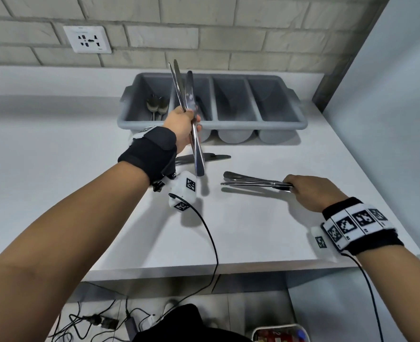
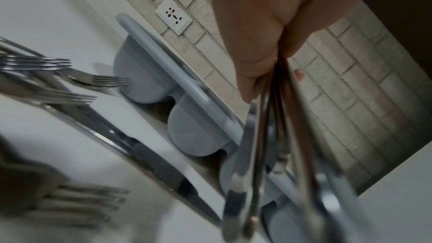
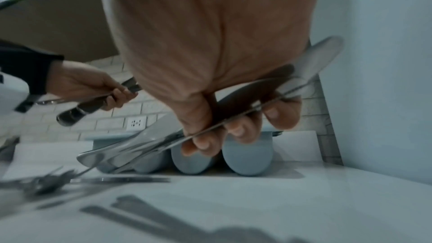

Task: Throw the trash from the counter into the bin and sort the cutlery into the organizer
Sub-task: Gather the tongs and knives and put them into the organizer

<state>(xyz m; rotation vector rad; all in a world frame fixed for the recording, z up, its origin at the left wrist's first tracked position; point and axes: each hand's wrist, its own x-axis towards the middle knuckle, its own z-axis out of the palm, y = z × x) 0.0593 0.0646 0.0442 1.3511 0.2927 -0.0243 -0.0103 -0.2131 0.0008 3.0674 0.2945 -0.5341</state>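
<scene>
My left hand grips a bundle of knives, blades up, over the organizer at the counter's far side. My right hand curls round a bunch of forks held low, near right. I should tip the knives down into one empty slot, beside the spoons, lowering before letting go.

White counter bears a grey organizer (four-compartment) and a knife.

Kitchen corner: white desk, grey four-compartment cutlery organizer, pale brick-tile wall, wall socket.
</scene>
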